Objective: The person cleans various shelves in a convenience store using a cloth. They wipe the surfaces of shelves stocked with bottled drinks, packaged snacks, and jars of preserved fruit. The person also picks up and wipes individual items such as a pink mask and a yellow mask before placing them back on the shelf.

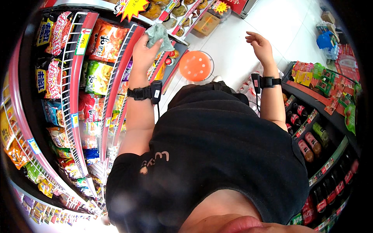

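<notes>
My left hand (pixel 145 52) is closed around a crumpled grey-green cloth (pixel 159 36), thumb on top, by the red front edge of a snack shelf (pixel 137 33). Whether the cloth touches the edge, I cannot tell. Under and beside my left forearm, packets of instant noodles (pixel 109 40) stand behind white wire rails. My right hand (pixel 260 46) is raised over the pale floor with nothing in it, fingers apart and slightly bent. Both wrists wear black straps with small black devices.
An orange round stool (pixel 195 66) stands on the tiled floor (pixel 233 38) between my hands. Jars fill a shelf ahead, with a cardboard box (pixel 207 24) beside it. At right are a drinks shelf (pixel 326 167) with bottles and a rack of small packets (pixel 304 77).
</notes>
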`<state>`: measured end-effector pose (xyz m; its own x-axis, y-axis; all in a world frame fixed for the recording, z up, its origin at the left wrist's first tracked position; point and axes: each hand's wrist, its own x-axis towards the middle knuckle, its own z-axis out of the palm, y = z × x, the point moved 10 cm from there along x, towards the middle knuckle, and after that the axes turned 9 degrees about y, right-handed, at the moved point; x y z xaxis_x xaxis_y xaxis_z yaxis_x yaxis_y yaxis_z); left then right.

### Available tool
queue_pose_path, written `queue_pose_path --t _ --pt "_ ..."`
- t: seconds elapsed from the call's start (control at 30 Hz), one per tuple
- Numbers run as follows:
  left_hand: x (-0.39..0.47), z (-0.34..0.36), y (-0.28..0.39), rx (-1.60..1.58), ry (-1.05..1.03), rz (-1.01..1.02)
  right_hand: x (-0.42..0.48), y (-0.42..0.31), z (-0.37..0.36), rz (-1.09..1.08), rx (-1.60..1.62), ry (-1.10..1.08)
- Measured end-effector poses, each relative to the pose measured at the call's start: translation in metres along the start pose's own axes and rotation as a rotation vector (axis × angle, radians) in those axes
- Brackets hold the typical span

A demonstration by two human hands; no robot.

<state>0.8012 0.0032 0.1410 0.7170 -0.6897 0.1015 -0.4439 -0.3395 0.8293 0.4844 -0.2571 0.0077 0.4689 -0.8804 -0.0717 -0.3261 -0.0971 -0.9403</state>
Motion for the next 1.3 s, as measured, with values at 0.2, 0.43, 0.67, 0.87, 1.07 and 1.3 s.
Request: queue_pose_path --t 0.2,0.43,0.67,0.87,1.07,1.3 --pt "0.015 0.018 -0.014 -0.069 -0.050 0.022 0.002 0.006 -0.020 0.058 0.000 0.069" --pt "0.051 0.027 -0.029 0.040 -0.100 0.107 -0.002 0.009 -0.020 0.123 -0.045 0.112" --pt "0.077 0.043 -0.013 -0.050 -0.271 0.179 0.007 -0.004 0.002 0.160 -0.068 0.129" --pt "0.077 0.052 -0.023 -0.017 -0.444 0.197 0.028 -0.056 0.040 0.023 0.016 0.152" --pt "0.082 0.047 -0.024 0.069 -0.505 0.182 0.039 -0.065 0.064 0.033 -0.019 0.095" --pt "0.087 0.059 -0.020 0.053 -0.518 0.169 0.053 -0.053 0.053 0.086 0.031 0.133"
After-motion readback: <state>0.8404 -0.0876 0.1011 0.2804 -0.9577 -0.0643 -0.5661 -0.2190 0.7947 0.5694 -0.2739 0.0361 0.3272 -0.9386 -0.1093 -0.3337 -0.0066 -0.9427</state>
